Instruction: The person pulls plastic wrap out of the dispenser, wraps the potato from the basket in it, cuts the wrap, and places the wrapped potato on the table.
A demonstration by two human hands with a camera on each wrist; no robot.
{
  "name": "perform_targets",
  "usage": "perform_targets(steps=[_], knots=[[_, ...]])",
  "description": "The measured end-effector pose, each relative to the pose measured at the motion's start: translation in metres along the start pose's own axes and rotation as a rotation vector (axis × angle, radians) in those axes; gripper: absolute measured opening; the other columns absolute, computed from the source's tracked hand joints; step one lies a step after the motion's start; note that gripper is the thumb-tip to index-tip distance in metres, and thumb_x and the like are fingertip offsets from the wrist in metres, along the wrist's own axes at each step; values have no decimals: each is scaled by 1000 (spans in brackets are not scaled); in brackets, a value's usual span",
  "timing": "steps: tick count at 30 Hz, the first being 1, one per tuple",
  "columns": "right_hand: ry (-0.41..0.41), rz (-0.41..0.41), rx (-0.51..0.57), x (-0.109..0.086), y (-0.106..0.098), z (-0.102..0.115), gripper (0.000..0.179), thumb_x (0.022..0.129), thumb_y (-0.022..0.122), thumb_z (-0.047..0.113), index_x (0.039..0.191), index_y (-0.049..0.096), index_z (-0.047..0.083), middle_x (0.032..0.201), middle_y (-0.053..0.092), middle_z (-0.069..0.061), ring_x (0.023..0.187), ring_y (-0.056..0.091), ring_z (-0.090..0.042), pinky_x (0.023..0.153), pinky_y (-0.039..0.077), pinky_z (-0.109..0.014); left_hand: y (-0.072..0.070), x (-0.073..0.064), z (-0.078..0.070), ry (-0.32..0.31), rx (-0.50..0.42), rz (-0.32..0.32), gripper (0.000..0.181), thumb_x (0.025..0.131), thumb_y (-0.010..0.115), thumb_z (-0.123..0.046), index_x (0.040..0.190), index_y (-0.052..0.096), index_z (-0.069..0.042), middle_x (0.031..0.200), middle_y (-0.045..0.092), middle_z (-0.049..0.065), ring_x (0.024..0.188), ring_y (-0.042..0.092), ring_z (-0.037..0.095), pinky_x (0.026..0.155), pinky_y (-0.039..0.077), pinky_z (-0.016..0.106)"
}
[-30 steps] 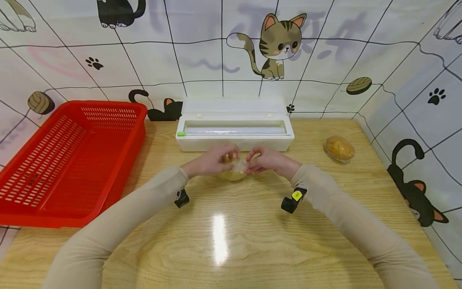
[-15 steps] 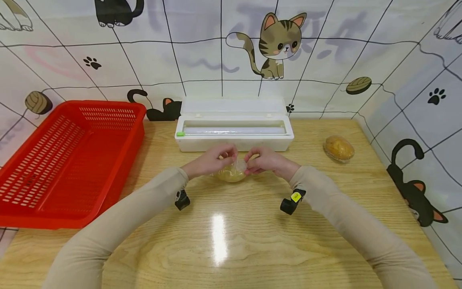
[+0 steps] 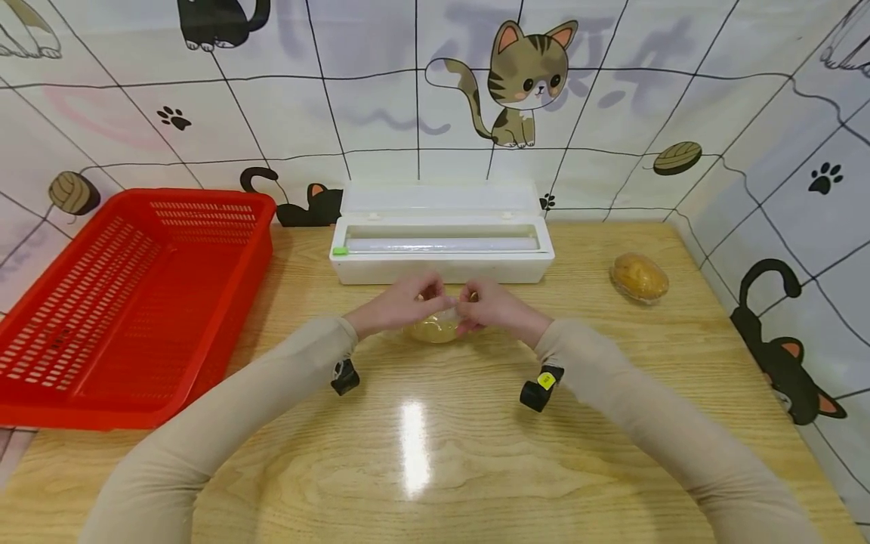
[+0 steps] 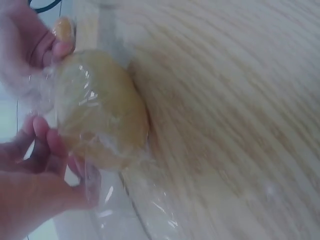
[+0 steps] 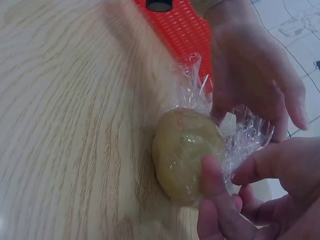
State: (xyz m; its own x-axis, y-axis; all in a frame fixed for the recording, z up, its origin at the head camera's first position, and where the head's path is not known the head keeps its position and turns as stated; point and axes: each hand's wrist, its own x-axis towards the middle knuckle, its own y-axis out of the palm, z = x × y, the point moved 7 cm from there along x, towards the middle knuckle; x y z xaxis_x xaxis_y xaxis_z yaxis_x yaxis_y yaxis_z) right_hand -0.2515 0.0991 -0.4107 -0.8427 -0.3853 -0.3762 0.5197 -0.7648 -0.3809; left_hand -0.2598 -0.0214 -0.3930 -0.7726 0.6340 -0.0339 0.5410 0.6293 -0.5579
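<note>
A pale yellow potato (image 5: 182, 150) lies on the wooden table in front of the white box, with cling film (image 5: 247, 140) around it. My left hand (image 3: 408, 302) pinches the film on the left side of the potato. From the right, my right hand (image 3: 495, 308) pinches the gathered film above it, its fingertips close to the left ones. In the left wrist view, a loose tail of film (image 4: 112, 205) trails beside the left hand. Both hands partly hide the potato in the head view.
Behind the hands stands a white cling film dispenser (image 3: 442, 270), lid up, its roll (image 3: 442, 245) showing. A red basket (image 3: 261, 257) stands at the left. Another film-wrapped yellow item (image 3: 639, 277) lies at the right. Cat-print wall covering (image 3: 381, 113) borders the table.
My right hand has moved slightly left, bringing its fingertips to the left hand's over the film. The potato shows a little more below the hands than a second ago.
</note>
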Motion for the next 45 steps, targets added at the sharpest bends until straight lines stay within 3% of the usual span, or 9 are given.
perform_targets(steps=[3, 9, 15, 22, 27, 31, 35, 39, 45], knots=[[-41, -30, -69, 0, 1, 4, 11, 93, 55, 4, 86, 48, -1, 75, 58, -12, 66, 66, -20, 63, 49, -28, 5, 1, -1, 17, 2, 21, 23, 92, 65, -24, 88, 51, -7, 77, 51, 2, 70, 46, 15, 63, 39, 26], [-94, -69, -199, -4, 1, 10, 8, 89, 56, 6, 90, 55, -2, 76, 57, -9, 65, 54, -17, 60, 44, -26, 6, -3, -1, 67, -9, 49, 16, 86, 64, 1, 90, 49, -5, 81, 50, 4, 76, 47, 16, 67, 41, 26], [-294, -171, -509, -11, 8, 26, 10, 87, 64, 6, 92, 57, 1, 84, 59, -7, 75, 55, -20, 67, 47, -32, 5, -5, -2, 99, -3, 69, 19, 85, 63, 7, 91, 49, -3, 84, 52, 6, 81, 49, 18, 72, 43, 28], [-537, -348, -678, -26, 22, 37, 8, 88, 68, 2, 95, 64, 0, 88, 61, -9, 82, 57, -24, 73, 49, -35, 1, -8, 5, 20, 46, 37, 25, 86, 70, -1, 95, 47, -1, 90, 47, 10, 85, 44, 22, 74, 40, 31], [-631, -403, -837, -37, 34, 40, 18, 90, 66, 2, 107, 67, -2, 98, 59, -13, 90, 56, -27, 75, 50, -34, -4, -10, 12, -15, 134, -15, 29, 84, 75, -10, 87, 48, -4, 89, 45, 8, 86, 43, 23, 74, 38, 31], [-621, -349, -962, -40, 46, 35, 41, 86, 67, 2, 125, 59, -6, 119, 54, -21, 110, 50, -33, 92, 46, -37, -8, -12, 16, -32, 155, -41, 27, 83, 76, -13, 81, 50, -4, 85, 47, 7, 83, 43, 22, 74, 38, 32], [-561, -216, -1070, -41, 58, 21, 63, 90, 58, 9, 143, 31, -13, 147, 30, -31, 138, 27, -40, 111, 24, -47, -10, -14, 18, -38, 164, -36, 25, 83, 77, -14, 82, 53, -4, 85, 49, 7, 83, 45, 20, 74, 40, 31], [-528, -127, -1117, -43, 65, 9, 71, 94, 50, 12, 148, 11, -12, 154, 9, -29, 144, 8, -37, 113, 14, -45, -9, -17, 16, -34, 169, -10, 29, 77, 82, -10, 86, 55, -3, 89, 50, 8, 85, 49, 21, 74, 45, 30], [-592, -136, -1161, -46, 65, 7, 78, 87, 56, 13, 147, 14, -13, 154, 11, -30, 143, 10, -39, 113, 16, -45, -8, -19, 15, -25, 220, -18, 34, 74, 84, -12, 87, 55, -2, 87, 49, 9, 82, 48, 21, 73, 43, 31]])
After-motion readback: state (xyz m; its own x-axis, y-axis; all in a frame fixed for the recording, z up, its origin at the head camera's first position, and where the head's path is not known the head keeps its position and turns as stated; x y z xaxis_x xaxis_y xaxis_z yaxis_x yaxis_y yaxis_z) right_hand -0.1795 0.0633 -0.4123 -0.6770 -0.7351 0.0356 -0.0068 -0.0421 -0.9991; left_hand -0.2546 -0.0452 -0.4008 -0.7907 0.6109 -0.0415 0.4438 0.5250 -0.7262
